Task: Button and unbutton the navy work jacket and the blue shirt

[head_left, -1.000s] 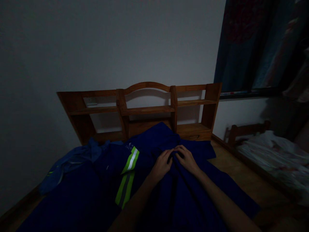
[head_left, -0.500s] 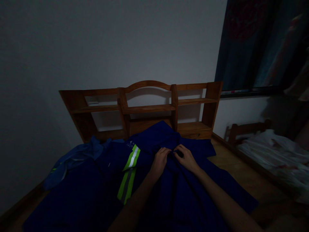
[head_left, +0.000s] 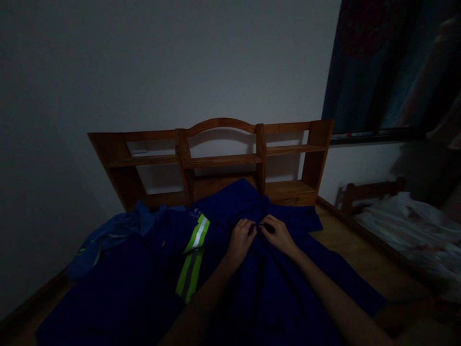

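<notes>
A dark blue work garment (head_left: 237,197) with short sleeves lies spread out before me. My left hand (head_left: 242,238) pinches its cloth near the middle, fingers bent and pressed together. Just to the right, my right hand (head_left: 278,234) pinches the same cloth between thumb and fingers. The two sets of fingertips nearly meet; whatever small part lies between them is too dark to make out. To the left is more dark blue cloth with a yellow-green and silver reflective stripe (head_left: 197,235) and a small white print.
Behind the garment stands a wooden headboard with shelves (head_left: 223,161) against a pale wall. A lighter blue crumpled cloth (head_left: 108,235) lies at the left. On the right are wooden boards (head_left: 345,240), a white plastic-like heap (head_left: 406,226) and a dark curtained window (head_left: 378,72).
My fingers have shifted only slightly, the left fingertips bending a little more at the cloth. Both hands stay in the same place, and the garment lies as before.
</notes>
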A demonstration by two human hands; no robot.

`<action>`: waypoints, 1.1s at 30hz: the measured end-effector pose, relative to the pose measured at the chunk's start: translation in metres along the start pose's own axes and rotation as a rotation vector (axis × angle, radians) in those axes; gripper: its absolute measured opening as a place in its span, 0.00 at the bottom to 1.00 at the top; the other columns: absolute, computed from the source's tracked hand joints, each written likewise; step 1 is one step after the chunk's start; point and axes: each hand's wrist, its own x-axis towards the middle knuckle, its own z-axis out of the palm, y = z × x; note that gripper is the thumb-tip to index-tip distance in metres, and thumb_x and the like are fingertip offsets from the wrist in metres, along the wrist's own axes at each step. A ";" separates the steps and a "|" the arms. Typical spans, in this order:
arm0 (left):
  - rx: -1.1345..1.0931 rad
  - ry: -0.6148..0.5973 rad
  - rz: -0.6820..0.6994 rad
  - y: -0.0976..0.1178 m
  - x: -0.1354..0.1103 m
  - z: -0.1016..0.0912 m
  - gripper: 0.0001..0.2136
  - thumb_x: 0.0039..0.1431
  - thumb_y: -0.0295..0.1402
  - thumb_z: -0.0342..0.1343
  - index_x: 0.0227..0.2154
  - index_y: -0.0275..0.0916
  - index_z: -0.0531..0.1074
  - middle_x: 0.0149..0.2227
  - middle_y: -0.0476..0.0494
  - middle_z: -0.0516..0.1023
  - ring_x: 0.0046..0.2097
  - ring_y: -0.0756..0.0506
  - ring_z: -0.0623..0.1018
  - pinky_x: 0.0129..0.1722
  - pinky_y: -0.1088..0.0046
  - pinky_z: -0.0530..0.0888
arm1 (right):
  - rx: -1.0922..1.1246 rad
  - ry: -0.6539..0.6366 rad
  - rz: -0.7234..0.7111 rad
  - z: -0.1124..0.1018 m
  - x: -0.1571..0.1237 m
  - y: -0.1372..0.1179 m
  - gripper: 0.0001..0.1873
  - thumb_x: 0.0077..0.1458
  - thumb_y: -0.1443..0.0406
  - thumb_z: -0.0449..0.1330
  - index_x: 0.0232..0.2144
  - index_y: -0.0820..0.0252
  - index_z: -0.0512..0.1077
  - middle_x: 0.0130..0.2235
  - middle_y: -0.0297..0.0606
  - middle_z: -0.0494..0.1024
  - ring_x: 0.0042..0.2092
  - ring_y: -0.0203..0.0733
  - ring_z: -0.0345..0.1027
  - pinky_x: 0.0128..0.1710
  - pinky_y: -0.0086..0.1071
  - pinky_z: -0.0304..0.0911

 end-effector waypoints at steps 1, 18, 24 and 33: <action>0.008 -0.001 -0.006 0.001 0.000 0.001 0.07 0.59 0.28 0.50 0.38 0.40 0.71 0.37 0.45 0.74 0.43 0.45 0.72 0.45 0.66 0.70 | 0.000 -0.001 0.001 0.000 0.000 0.000 0.06 0.56 0.67 0.54 0.32 0.56 0.71 0.35 0.35 0.71 0.39 0.38 0.67 0.40 0.30 0.61; -0.004 -0.077 0.059 -0.011 -0.001 0.004 0.16 0.61 0.30 0.47 0.52 0.43 0.66 0.41 0.45 0.73 0.45 0.46 0.71 0.52 0.63 0.67 | -0.033 -0.020 0.006 0.001 -0.001 0.003 0.12 0.60 0.65 0.51 0.42 0.52 0.72 0.38 0.35 0.72 0.39 0.37 0.68 0.42 0.30 0.62; -0.008 -0.087 0.048 -0.009 0.000 0.002 0.12 0.61 0.30 0.47 0.46 0.42 0.69 0.38 0.46 0.72 0.43 0.46 0.71 0.50 0.65 0.69 | -0.010 0.025 -0.002 0.002 -0.001 0.005 0.08 0.59 0.64 0.53 0.38 0.54 0.72 0.38 0.35 0.74 0.41 0.37 0.68 0.43 0.30 0.62; -0.035 -0.068 0.029 -0.005 0.001 -0.001 0.09 0.61 0.29 0.46 0.42 0.41 0.69 0.38 0.46 0.71 0.44 0.46 0.71 0.48 0.66 0.69 | -0.020 0.088 0.020 0.002 0.000 0.000 0.06 0.58 0.62 0.54 0.35 0.56 0.70 0.36 0.34 0.74 0.39 0.38 0.69 0.41 0.30 0.62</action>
